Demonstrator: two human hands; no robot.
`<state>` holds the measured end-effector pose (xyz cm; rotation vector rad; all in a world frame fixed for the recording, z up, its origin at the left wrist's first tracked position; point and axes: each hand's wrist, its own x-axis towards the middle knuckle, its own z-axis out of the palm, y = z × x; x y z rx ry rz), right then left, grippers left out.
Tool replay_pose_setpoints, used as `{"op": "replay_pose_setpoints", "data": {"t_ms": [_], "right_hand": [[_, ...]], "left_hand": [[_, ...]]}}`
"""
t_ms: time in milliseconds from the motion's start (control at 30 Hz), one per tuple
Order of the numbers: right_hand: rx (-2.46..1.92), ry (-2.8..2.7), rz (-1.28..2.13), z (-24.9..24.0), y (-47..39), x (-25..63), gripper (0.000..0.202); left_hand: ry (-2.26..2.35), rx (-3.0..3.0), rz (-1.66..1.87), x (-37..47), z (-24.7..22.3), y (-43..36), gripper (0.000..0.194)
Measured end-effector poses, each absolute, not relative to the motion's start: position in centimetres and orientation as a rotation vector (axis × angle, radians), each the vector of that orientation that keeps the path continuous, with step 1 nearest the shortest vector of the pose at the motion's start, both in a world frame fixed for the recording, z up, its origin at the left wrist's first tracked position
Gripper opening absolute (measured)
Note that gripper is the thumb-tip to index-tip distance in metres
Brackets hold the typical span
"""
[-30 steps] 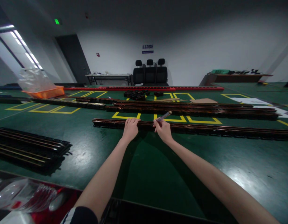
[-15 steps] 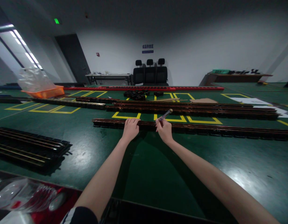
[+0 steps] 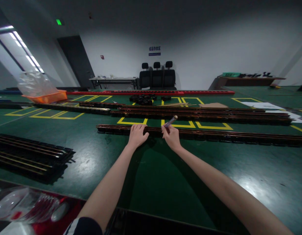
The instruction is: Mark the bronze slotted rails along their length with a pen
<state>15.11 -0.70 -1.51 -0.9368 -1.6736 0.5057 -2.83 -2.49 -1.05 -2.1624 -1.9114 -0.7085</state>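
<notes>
A long dark rail with copper-coloured strips (image 3: 224, 133) lies crosswise on the green table. My left hand (image 3: 137, 135) rests over it left of the middle, fingers bent across its top and far edge, thumb out to the right. To the right, my right hand (image 3: 172, 137) is closed on a marker pen (image 3: 170, 121). The pen is tilted, its thick rear end pointing up and to the right. Its tip is hidden by my fingers and lies near the rail; whether it touches, I cannot tell.
Behind lies a bundle of similar rails (image 3: 204, 114); more rails (image 3: 25, 156) lie at the left. An orange tray (image 3: 49, 97) holds a clear plastic bag. Small black parts (image 3: 141, 99), cardboard (image 3: 213, 105) and paper sheets (image 3: 261, 105) sit farther back. Bottom left is a plastic bottle (image 3: 25, 204).
My right hand and the pen have shifted slightly to the left along the rail. My left thumb has moved out to the right, while its fingers stay on the rail.
</notes>
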Motion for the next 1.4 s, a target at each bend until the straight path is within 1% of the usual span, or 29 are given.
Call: {"op": "replay_pose_setpoints", "data": {"t_ms": [467, 633, 1400], "right_hand": [[-0.937, -1.663, 0.527, -1.43, -0.71, 15.14, 0.033], [-0.942, -1.651, 0.515, -1.54, -0.55, 15.11, 0.033], [-0.903, -1.649, 0.525, -1.62, -0.54, 15.05, 0.037]], "left_hand": [[-1.941, -2.122, -0.622, -2.6, -1.17, -2.38, 0.041], [-1.917, -2.118, -0.642, -2.77, -1.42, -2.23, 0.044], [-1.858, -2.117, -0.663, -2.52, -1.69, -2.09, 0.036]]}}
